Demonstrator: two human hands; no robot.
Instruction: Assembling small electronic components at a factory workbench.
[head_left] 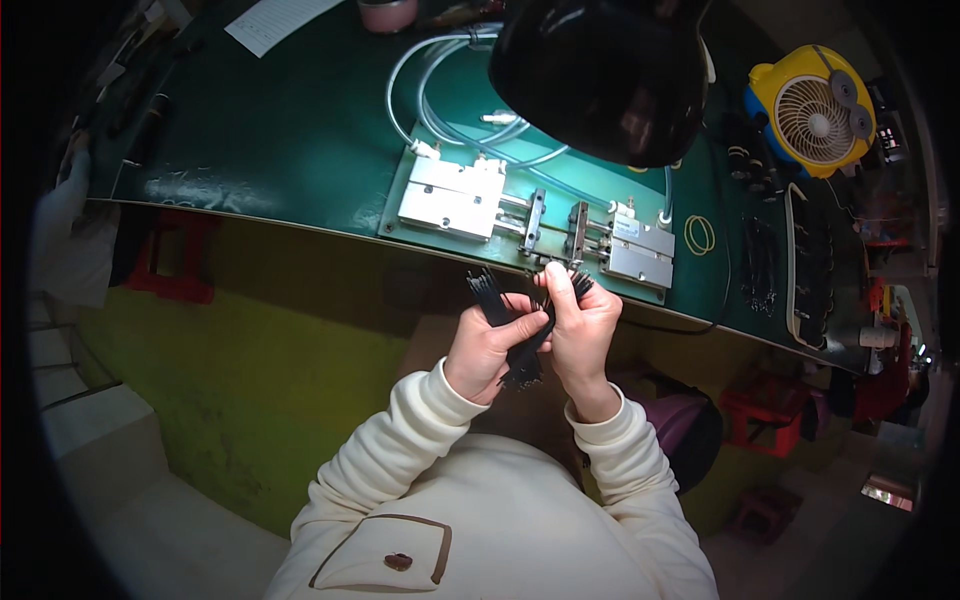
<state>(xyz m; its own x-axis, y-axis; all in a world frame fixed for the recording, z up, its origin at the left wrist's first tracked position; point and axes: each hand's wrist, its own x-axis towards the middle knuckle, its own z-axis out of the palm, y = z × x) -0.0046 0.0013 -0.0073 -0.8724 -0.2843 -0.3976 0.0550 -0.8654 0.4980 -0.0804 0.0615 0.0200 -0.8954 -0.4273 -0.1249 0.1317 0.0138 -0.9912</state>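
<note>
My left hand (pixel 487 348) grips a bundle of thin black wires (pixel 497 302), whose ends fan out above and below the fist. My right hand (pixel 581 325) is closed beside it, fingers pinching the upper ends of the same wires near the bench edge. Both hands hover just in front of a metal pneumatic clamp fixture (pixel 535 220) mounted on a green plate on the dark green workbench (pixel 290 130). Cream sleeves cover both forearms.
A black lamp head (pixel 600 70) hangs over the fixture. White air tubes (pixel 440 90) loop behind it. A yellow desk fan (pixel 812 110) stands at right, rubber bands (pixel 698 235) and a tray of black parts (pixel 815 280) near it. A paper sheet (pixel 275 20) lies far left.
</note>
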